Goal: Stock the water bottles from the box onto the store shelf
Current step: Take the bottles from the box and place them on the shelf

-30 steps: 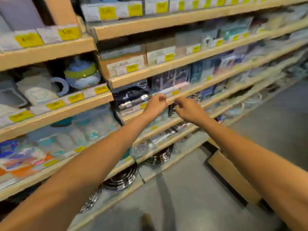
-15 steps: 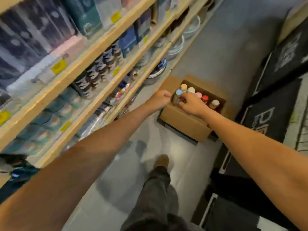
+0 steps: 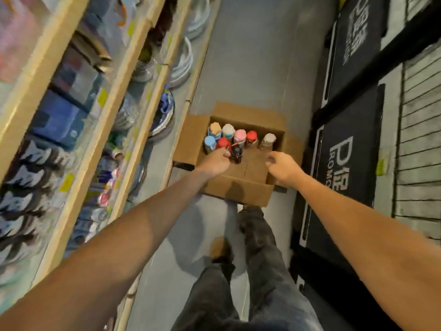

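Cardboard box [image 3: 238, 193] on the floor [image 3: 253, 68] held eight bottles [image 3: 239, 135]. Left hand [image 3: 214, 161] curled against the black bottle [image 3: 236, 153], grip unclear; right hand [image 3: 282, 164] hung loosely curled, empty, just right of it.

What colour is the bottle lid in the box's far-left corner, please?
The lid is tan, head view.

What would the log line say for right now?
step: pick | left hand: at dark bottle, grip unclear | right hand: empty over box

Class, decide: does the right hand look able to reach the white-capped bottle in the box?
Probably yes: the right hand hovers over the open box, near the white-capped bottle, holding nothing, with no other bottle between them.
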Demonstrator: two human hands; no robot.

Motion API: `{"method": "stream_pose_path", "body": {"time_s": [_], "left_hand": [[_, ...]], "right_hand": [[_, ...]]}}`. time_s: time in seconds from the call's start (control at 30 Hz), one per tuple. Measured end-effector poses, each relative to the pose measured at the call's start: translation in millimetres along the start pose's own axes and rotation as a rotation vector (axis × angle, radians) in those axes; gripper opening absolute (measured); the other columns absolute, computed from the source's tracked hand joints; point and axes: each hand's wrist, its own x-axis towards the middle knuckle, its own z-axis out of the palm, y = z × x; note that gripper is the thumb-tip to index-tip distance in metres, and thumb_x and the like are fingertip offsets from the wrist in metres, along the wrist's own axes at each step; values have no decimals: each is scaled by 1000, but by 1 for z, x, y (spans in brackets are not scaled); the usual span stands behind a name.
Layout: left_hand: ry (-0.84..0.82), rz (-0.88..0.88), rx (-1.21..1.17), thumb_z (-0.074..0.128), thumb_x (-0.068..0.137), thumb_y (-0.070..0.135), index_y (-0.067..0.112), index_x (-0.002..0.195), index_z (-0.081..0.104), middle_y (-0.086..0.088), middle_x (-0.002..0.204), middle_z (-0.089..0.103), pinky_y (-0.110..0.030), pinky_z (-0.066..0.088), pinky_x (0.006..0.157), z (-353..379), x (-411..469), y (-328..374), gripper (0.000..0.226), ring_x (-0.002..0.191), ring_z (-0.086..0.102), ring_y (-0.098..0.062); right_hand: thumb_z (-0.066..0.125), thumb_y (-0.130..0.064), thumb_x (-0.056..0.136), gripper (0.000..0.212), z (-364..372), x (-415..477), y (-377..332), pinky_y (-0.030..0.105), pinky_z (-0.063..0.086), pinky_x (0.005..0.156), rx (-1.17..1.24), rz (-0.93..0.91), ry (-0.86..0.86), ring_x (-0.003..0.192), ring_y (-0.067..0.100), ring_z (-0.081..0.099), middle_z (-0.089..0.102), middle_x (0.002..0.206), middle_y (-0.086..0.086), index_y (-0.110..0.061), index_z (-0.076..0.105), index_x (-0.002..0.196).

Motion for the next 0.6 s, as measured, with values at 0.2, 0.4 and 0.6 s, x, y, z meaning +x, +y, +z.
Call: {"method": "stream_pose_path", "body": {"time_s": [0.2,0.4,0.6], "left_hand": [[-36,-116,-37,45,90,10,10,127,51,-7,124,56,-26,37,83,12,78,47,38,111,52,-24],[-40,-235,-143,49,88,12,8,122,52,-13,114,62,-29,43,77,40,154,48,34,106,58,-27],[-70,-338,-324,54,81,9,9,92,57,-12,89,60,-15,39,62,86,268,-6,11,85,59,-27]], "right_hand": [[46,-11,95,31,-28,86,22,46,43,102,91,105,-50,116,35,54,60,121,20,3,57,120],[45,-8,95,31,-19,164,42,37,41,95,120,159,-139,115,36,53,58,122,22,4,53,123],[39,0,96,36,49,272,84,24,38,88,228,262,-196,121,30,48,52,130,19,3,46,131]]}}
